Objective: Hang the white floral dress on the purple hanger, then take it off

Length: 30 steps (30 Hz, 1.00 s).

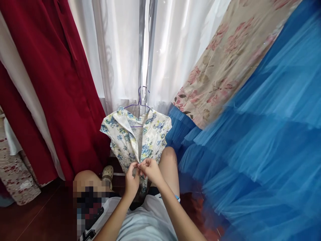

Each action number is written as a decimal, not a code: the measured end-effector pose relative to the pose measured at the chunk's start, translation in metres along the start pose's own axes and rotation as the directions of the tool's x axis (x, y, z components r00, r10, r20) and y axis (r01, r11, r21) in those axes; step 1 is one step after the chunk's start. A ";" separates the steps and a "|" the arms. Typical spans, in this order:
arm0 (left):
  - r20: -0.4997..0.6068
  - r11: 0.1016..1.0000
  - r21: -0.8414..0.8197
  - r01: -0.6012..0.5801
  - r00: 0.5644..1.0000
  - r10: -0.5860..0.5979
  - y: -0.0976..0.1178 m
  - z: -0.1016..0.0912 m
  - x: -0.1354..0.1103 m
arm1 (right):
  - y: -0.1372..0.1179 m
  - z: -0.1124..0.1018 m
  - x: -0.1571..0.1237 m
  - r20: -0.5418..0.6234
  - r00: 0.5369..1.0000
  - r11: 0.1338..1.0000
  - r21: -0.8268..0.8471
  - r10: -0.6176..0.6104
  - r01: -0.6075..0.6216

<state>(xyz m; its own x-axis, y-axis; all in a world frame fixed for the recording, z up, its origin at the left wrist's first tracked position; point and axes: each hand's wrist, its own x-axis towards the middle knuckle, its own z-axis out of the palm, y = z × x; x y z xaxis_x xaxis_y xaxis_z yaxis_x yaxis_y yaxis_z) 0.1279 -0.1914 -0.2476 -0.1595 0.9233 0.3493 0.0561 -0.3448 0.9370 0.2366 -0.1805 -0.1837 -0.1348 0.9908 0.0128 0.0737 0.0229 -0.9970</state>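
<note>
A: In the head view, what sits at the centre?

B: A small floral dress (pixel 136 139) on a purple hanger (pixel 139 100), hung against white curtains (pixel 120 50).

A: And the hands?

B: Low in the middle. The left hand (pixel 132 180) pinches the dress's front opening; the right hand (pixel 150 170) pinches the same edge just beside it, fingertips touching.

A: Around them?

B: A red garment (pixel 57 83) at upper left, blue tulle (pixel 263 140) filling the right, and rose-print fabric (pixel 225 60) at upper right.
</note>
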 end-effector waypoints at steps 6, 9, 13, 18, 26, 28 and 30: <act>0.064 0.989 0.104 -0.102 0.993 0.096 0.018 -0.007 0.007 | -0.018 -0.003 0.003 0.080 0.997 1.000 0.019 -0.017 0.016; 0.090 0.984 0.140 -0.114 0.991 0.102 0.016 -0.011 0.006 | -0.026 -0.006 0.006 0.117 0.993 0.997 0.068 0.016 -0.024; 0.108 0.966 0.228 -0.122 0.989 0.100 0.007 -0.017 -0.006 | -0.067 -0.018 0.032 -0.009 0.996 0.979 0.184 -0.094 0.094; 0.165 0.958 0.259 -0.120 0.983 0.079 0.005 -0.023 -0.017 | -0.157 -0.031 0.091 -0.201 0.929 0.916 0.200 -0.310 0.349; 0.211 0.959 0.275 -0.066 0.977 0.007 0.001 -0.029 -0.015 | -0.176 -0.028 0.093 -0.181 0.891 0.895 0.090 -0.416 0.437; 0.168 0.957 0.285 -0.059 0.986 0.010 0.009 -0.033 -0.006 | -0.167 -0.031 0.087 -0.156 0.882 0.886 0.064 -0.446 0.459; 0.130 0.958 0.268 -0.106 0.989 0.073 0.033 -0.036 0.011 | -0.164 -0.035 0.083 -0.140 0.868 0.873 0.042 -0.477 0.486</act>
<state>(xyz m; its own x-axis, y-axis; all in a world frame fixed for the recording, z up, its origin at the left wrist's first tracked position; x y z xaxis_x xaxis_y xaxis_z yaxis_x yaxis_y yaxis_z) 0.0928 -0.1989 -0.2130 -0.0259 0.9097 0.4145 0.3348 -0.3828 0.8610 0.2480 -0.0968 -0.0162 -0.0135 0.8677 0.4969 -0.0424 0.4960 -0.8673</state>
